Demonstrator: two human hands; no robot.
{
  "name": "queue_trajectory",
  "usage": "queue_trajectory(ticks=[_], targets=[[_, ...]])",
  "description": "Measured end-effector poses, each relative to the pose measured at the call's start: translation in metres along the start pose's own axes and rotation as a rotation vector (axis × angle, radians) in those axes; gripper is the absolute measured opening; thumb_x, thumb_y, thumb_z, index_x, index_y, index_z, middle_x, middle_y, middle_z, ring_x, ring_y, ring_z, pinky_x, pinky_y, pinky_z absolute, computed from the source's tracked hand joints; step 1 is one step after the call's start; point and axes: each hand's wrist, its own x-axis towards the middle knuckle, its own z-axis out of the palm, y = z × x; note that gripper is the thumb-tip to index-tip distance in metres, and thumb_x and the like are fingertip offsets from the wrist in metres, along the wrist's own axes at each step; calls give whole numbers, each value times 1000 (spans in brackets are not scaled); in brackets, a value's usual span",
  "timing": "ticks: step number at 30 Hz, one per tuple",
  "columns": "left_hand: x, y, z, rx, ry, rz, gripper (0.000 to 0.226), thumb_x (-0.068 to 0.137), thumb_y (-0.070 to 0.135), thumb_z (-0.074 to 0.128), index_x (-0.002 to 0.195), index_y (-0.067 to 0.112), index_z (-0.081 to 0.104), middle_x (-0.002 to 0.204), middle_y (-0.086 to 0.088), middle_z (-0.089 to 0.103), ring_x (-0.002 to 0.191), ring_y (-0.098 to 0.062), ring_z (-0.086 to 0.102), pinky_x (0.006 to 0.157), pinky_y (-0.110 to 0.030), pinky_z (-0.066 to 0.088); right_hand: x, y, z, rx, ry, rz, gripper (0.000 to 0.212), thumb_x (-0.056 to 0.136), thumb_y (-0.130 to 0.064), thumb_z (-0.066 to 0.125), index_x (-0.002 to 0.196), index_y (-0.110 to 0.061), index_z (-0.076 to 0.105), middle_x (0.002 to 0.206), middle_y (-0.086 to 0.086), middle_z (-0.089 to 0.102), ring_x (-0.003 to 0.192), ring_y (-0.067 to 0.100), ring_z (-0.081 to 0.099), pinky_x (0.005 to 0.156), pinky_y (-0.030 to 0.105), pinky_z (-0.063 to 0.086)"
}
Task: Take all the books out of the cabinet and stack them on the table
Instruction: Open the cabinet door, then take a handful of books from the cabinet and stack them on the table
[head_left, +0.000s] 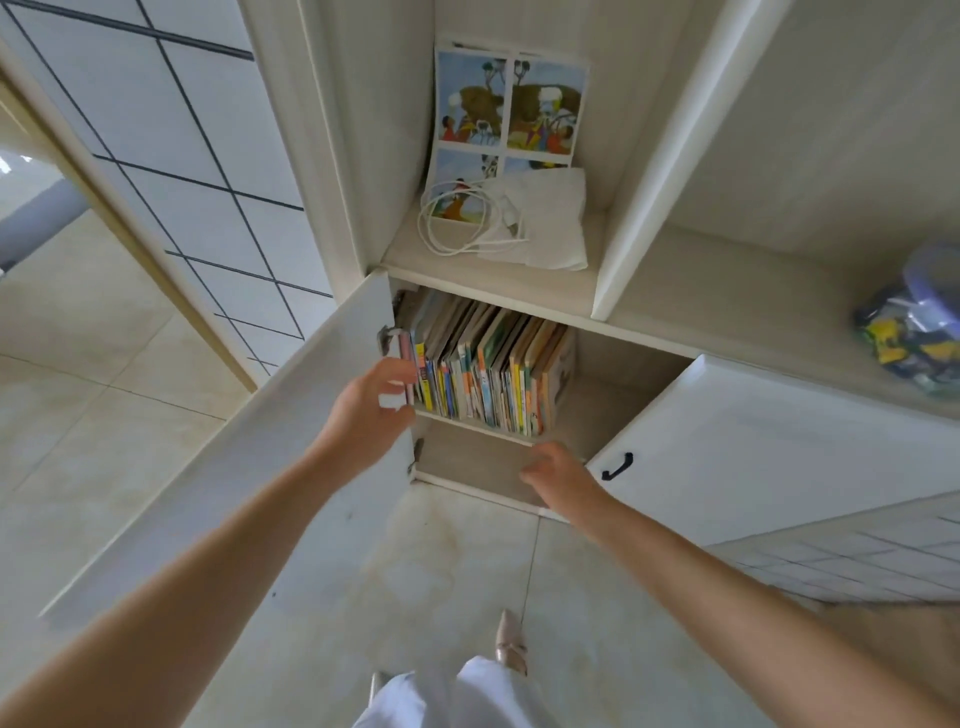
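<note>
Some two dozen thin books (488, 374) to clear, upright and leaning in one tight row on the inner shelf of the cabinet (597, 317), at twelve o'clock from both hands, none yet out. Left hand (371, 410) at the nine o'clock end of the row, fingers curled round the pink outermost spine; cannot tell whether clamped yet or only closing. Right hand (558, 475) lower, at five o'clock from the row and just below the shelf edge, loosely curled, grasping nothing. Judged best: take a small batch, not a single spine; pinch several from the nine o'clock end, thumb on one cover and fingers on the far one, then bring the free right hand under the bottom edges before drawing toward six o'clock. Keep the batch level and squeezed, since slim glossy covers probably slide on each other. Mind the left door (234, 441), wide open just beside the left wrist, and its hinge at ten o'clock from the knuckles. Expect the remaining row to slump toward nine o'clock once the end support goes. Table not in view. Below the book shelf, a bare compartment (467, 462). Above, at twelve o'clock, an open niche with a picture sheet (509, 104) propped on the back wall, a coiled white cable (457, 228) and a folded white cloth (550, 218). Far out at three o'clock, a clear jar (914, 322) of blurred coloured bits, past the right door (779, 452).
</note>
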Motion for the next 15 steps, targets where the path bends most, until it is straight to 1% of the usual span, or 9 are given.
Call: queue_trajectory(ticks=[2, 3, 5, 6, 7, 9, 11, 13, 15], targets=[[5, -3, 35, -29, 17, -71, 43, 85, -5, 60, 118, 22, 59, 116, 4, 59, 102, -11, 56, 81, -22, 47, 19, 7, -26, -38, 13, -21, 38, 90, -11, 47, 129, -12, 48, 75, 4, 50, 62, 14, 48, 52, 24, 36], [9, -6, 53, -43, 23, -109, 43, 85, -4, 60, 119, 22, 59, 116, 4, 59, 99, -11, 57, 78, -22, 49, 30, 9, -39, -51, 16, -27, 30, 92, -10, 46, 121, -14, 53, 76, 4, 51, 66, 16, 49, 57, 26, 39], [15, -14, 90, -91, 17, -182, 43, 85, -3, 60, 120, 23, 58, 112, 8, 58, 99, -10, 57, 85, -31, 53, 52, 12, -59, -72, 17, -38, 16, 94, -10, 45, 95, -19, 59, 76, 1, 53, 73, 18, 53, 69, 32, 43], [18, -18, 106, -115, 6, -188, 43, 85, -3, 60, 120, 23, 58, 110, 10, 57, 102, -11, 56, 90, -33, 52, 62, 13, -66, -73, 18, -51, 19, 95, -12, 45, 87, -24, 57, 78, -2, 54, 75, 15, 54, 75, 34, 46], [22, -24, 122, -135, 1, -192, 43, 85, -3, 60, 118, 23, 58, 109, 11, 57, 104, -12, 55, 92, -33, 50, 74, 14, -72, -56, 12, -52, 19, 97, -13, 45, 88, -25, 56, 80, -4, 54, 77, 12, 54, 80, 34, 47], [33, -33, 150, -146, 12, -198, 43, 84, -3, 61, 118, 23, 57, 111, 8, 57, 105, -12, 54, 92, -28, 44, 100, 19, -77, -12, -9, -55, 16, 97, -17, 47, 110, -17, 56, 92, -4, 56, 87, 10, 55, 86, 32, 48], [44, -45, 175, -162, 21, -219, 43, 85, -1, 62, 121, 21, 56, 114, 6, 58, 106, -12, 54, 90, -25, 42, 126, 23, -76, 6, -27, -26, 32, 97, -22, 49, 128, -13, 50, 109, 0, 57, 98, 12, 56, 84, 30, 49], [56, -53, 191, -189, 30, -233, 44, 85, -1, 62, 124, 18, 56, 116, 4, 58, 106, -12, 55, 89, -24, 43, 146, 20, -75, 60, -18, 7, 38, 98, -26, 49, 133, -14, 47, 119, 4, 57, 102, 15, 58, 84, 30, 50], [71, -65, 210, -219, 47, -239, 43, 85, -1, 63, 124, 18, 56, 115, 5, 59, 106, -12, 56, 92, -28, 46, 171, 19, -73, 162, 0, 48, 40, 99, -31, 49, 135, -15, 45, 124, 7, 58, 108, 20, 59, 90, 35, 52]])
